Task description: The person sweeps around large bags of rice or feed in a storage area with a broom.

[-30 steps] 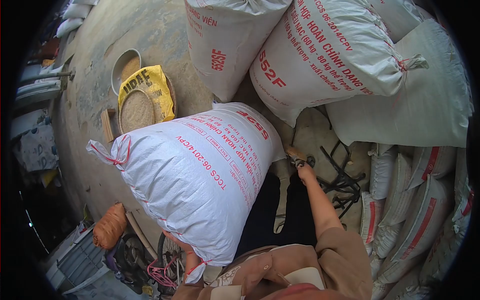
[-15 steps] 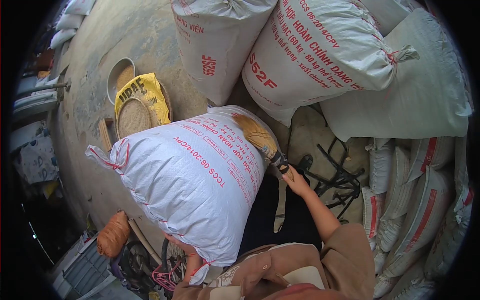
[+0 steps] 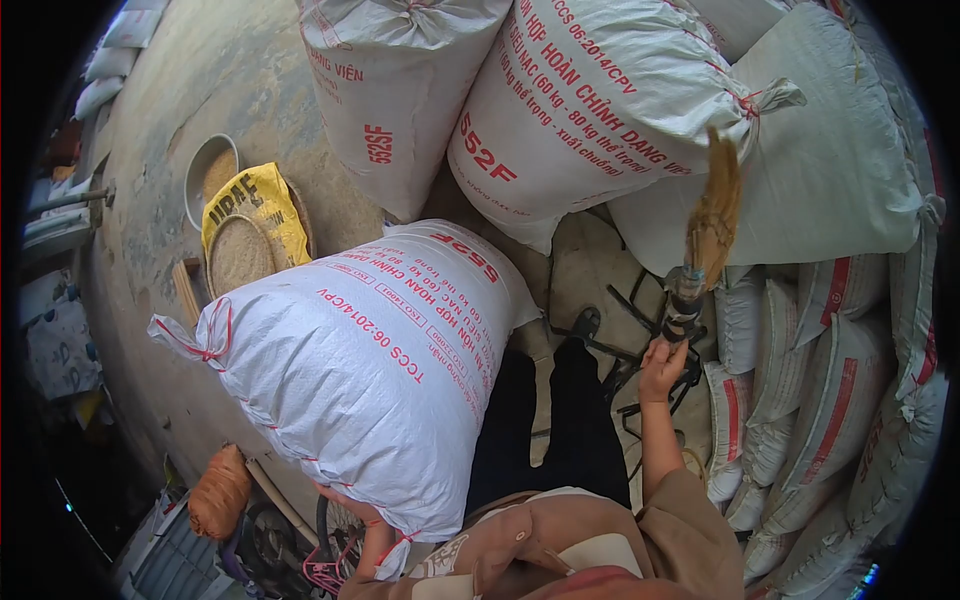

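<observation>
A large, full white woven sack [image 3: 340, 370] with red print and red ties leans against my front. My left hand [image 3: 346, 503] holds it low at its near end, with the fingers mostly hidden behind the cloth. Away to the right, my right hand [image 3: 662, 368] is wrapped around the bound handle of a straw hand broom [image 3: 712, 215]. The bristles point up and away from me, apart from the sack and in front of the stacked sacks.
Two upright white sacks [image 3: 385, 110] [image 3: 590, 120] stand ahead, with more piled sacks [image 3: 830, 420] at right. A black metal frame [image 3: 625, 290] lies near my foot. At left are a basin [image 3: 190, 190], a yellow bag [image 3: 270, 205], a basket of grain [image 3: 240, 250] and an orange sack [image 3: 217, 495].
The broom has lifted off the sack's top and swung right, its bristles now pointing upward. My left hand stays at the sack, and the view has shifted slightly right.
</observation>
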Demonstrator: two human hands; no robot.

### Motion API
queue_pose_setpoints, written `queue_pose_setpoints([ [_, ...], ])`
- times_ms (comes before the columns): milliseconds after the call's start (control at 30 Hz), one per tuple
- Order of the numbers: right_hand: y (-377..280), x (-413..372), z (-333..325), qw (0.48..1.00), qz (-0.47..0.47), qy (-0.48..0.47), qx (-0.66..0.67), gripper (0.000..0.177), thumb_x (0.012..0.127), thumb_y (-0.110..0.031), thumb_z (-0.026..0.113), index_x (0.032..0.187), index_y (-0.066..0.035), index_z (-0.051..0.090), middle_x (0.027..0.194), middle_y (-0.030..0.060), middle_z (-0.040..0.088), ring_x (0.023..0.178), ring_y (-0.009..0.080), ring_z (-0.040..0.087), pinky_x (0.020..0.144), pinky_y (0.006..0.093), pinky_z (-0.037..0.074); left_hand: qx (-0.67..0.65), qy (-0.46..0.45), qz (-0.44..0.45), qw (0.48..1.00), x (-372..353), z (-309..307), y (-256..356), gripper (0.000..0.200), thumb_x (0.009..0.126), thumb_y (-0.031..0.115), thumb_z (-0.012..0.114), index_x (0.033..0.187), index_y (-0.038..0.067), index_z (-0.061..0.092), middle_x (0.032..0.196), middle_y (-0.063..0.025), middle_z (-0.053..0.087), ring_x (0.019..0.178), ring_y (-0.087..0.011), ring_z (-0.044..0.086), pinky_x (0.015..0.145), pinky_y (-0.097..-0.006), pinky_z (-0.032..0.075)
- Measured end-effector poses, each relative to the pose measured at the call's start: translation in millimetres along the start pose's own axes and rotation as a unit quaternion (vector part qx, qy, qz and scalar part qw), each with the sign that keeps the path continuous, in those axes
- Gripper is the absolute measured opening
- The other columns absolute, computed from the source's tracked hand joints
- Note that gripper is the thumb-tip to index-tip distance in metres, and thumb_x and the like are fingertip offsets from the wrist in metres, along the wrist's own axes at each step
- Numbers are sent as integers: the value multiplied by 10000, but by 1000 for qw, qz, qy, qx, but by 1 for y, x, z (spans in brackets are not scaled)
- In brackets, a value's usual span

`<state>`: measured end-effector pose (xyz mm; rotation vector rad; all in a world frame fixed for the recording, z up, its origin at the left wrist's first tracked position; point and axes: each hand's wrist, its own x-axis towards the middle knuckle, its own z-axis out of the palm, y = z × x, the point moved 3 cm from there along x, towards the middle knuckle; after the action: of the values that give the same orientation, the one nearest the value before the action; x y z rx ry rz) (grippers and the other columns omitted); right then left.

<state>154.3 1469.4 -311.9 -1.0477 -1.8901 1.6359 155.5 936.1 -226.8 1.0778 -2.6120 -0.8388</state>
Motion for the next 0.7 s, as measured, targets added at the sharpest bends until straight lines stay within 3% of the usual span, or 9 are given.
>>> queue_pose_setpoints([
  [33,1,9,10,1000,-1,8,-2,346,896,-336,479,1061,-39,416,629,6,394,527,55,370,435,209,313,2,-4,2,1000,-3,0,0,662,885,438,312,1340,-33,211,1384,-210,213,1269,-323,257,1038,-400,220],
  [100,17,26,17,995,87,47,-1,340,911,-355,436,1053,-47,413,610,-4,383,522,44,362,413,209,314,-1,-11,5,1000,-2,-12,-11,662,885,437,313,1339,-34,213,1384,-211,215,1269,-323,258,1038,-400,221],
  [167,84,14,24,987,120,-39,-98,342,909,-344,427,1017,-19,423,657,79,520,569,189,531,515,311,418,-9,-18,11,1000,3,-12,-14,661,885,437,314,1338,-34,214,1383,-212,216,1268,-324,259,1038,-400,222],
  [233,113,-11,32,916,98,-109,-374,414,885,-403,439,1032,-17,458,784,192,601,730,338,605,612,406,461,-17,-19,18,999,-1,-7,-10,661,885,436,315,1338,-35,216,1382,-213,218,1267,-325,261,1037,-400,224],
  [300,111,-37,36,841,233,-226,-432,470,850,-452,465,992,-6,507,910,260,588,897,454,532,738,454,436,-18,-14,25,999,2,-2,-4,660,885,436,317,1337,-35,217,1382,-214,219,1267,-326,262,1037,-400,225],
  [433,89,-65,37,879,218,-206,-370,458,839,-466,474,1064,-68,509,908,224,606,880,401,571,722,447,456,-20,-1,46,999,10,0,4,659,886,435,319,1336,-36,220,1380,-216,222,1265,-328,264,1036,-401,227],
  [500,33,-52,29,961,116,-85,-234,426,844,-417,505,1049,-43,506,906,222,605,878,400,574,709,424,459,-10,6,48,999,13,-2,1,659,886,435,321,1336,-36,221,1380,-216,224,1265,-328,265,1036,-401,228],
  [533,3,-41,24,977,69,-53,-197,421,849,-393,511,1056,-27,491,900,226,602,867,403,574,695,417,459,-6,8,48,999,9,-5,-2,659,886,435,321,1335,-37,222,1379,-217,224,1264,-329,266,1036,-401,228],
  [700,-62,-2,2,989,-40,22,-139,439,867,-349,500,1107,10,426,871,251,586,827,421,564,659,429,452,-5,25,48,999,10,-4,0,657,886,434,324,1334,-38,226,1378,-219,228,1263,-331,269,1035,-401,231],
])
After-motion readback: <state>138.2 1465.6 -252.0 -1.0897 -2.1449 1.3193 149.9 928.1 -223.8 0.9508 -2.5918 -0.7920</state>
